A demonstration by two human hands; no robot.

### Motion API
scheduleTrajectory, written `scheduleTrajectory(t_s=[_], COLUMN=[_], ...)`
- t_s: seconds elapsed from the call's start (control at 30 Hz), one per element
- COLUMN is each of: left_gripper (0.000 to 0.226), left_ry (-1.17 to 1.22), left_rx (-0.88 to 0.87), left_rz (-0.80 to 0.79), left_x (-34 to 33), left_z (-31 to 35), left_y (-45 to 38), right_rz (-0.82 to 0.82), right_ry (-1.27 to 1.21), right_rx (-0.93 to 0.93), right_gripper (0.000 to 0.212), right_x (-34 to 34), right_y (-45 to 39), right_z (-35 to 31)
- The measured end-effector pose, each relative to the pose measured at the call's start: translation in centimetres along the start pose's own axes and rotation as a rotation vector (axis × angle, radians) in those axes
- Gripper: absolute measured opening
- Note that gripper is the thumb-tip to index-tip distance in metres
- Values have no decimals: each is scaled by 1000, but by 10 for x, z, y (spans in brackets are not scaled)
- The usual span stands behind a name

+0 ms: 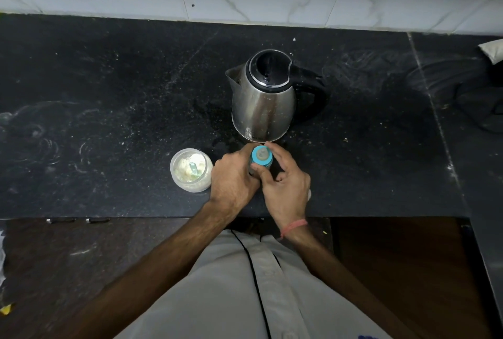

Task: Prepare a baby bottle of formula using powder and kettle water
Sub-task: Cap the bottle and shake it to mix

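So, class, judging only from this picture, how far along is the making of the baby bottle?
Done, apparently: the blue teat collar already sits on the bottle, and the kettle stands upright on the counter, lid closed. In hand: the left hand holds the bottle while the right hand grips the collar, probably tightening it. Left: likely shaking. The powder jar is open, scoop inside. The bottle's contents are hidden.

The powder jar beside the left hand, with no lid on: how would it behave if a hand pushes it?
The powder jar looks like light plastic, so it would probably slide easily. It is open, so tipping would likely spill powder. The scoop inside might shift.
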State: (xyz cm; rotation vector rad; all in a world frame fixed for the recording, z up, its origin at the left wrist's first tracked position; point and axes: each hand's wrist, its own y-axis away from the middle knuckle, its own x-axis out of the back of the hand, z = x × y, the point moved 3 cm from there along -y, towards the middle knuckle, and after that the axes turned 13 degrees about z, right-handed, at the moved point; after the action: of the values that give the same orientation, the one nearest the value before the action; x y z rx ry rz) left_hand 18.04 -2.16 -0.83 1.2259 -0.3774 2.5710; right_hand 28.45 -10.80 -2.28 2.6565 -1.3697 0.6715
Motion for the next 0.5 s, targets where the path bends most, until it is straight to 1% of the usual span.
scheduleTrajectory(t_s=[0.03,0.07,0.17,0.2,0.23,0.3,0.37,0.43,0.5], left_gripper=[49,49,48,47,46,44,43,44,49], left_ry=[-3,-8,-11,-11,-16,-31,-39,-57,-70], left_rx=[1,-1,-15,-17,-14,4,10,11,9], left_rz=[-1,-5,-18,-20,-21,-22,-33,-51,-62], left_x=[0,0,1,0,-1,-2,-2,-2,-1], left_z=[0,0,1,1,1,1,1,2,3], left_y=[-1,-2,-4,-4,-3,-1,-2,-4,-5], right_rz=[-11,-55,-253,-273,-258,-167,-121,-179,-294], right_ry=[-5,0,-24,-18,-1,40,37,-1,54], right_rx=[-7,2,35,31,20,0,-14,-47,-13], right_gripper=[54,55,68,68,64,52,48,52,66], right_x=[0,1,7,7,6,2,0,5,14], right_y=[0,-4,-21,-23,-22,-15,-12,-22,-34], right_z=[-2,-3,-5,-6,-7,-10,-10,-14,-20])
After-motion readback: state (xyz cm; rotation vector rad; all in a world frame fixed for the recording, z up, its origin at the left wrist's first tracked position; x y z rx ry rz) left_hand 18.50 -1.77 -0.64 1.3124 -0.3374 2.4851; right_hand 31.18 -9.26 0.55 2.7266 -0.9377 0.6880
